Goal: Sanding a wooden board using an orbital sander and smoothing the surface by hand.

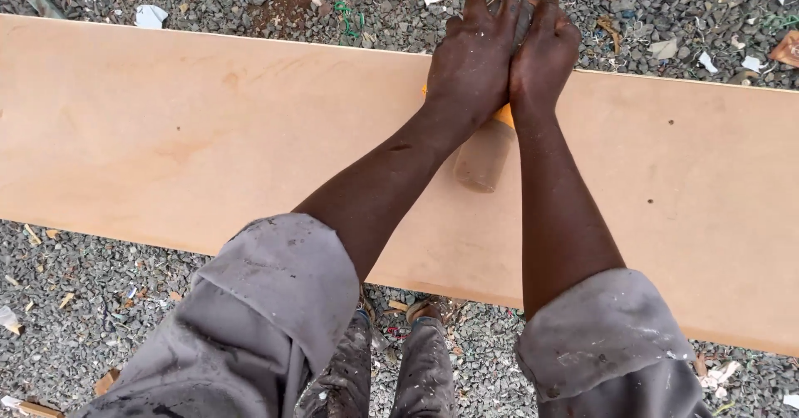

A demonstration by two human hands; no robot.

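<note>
Head view: a bottle of clouded, brownish plastic lies on a broad wooden board, its long axis running from the near side toward the far edge, the rounded base pointing back at the person. An orange band shows around it just below the wrists, and the far end is hidden under the hands. The left hand and right hand sit pressed side by side over that far end, fingers curled down and closed on the bottle at the board's far edge. The board is smooth, pale tan plywood with a few dark specks, its length running left to right. Rolled grey sleeves, stained and dusty, cover the upper arms. Beneath everything is grey gravel littered with wood chips and scraps of paper.
</note>
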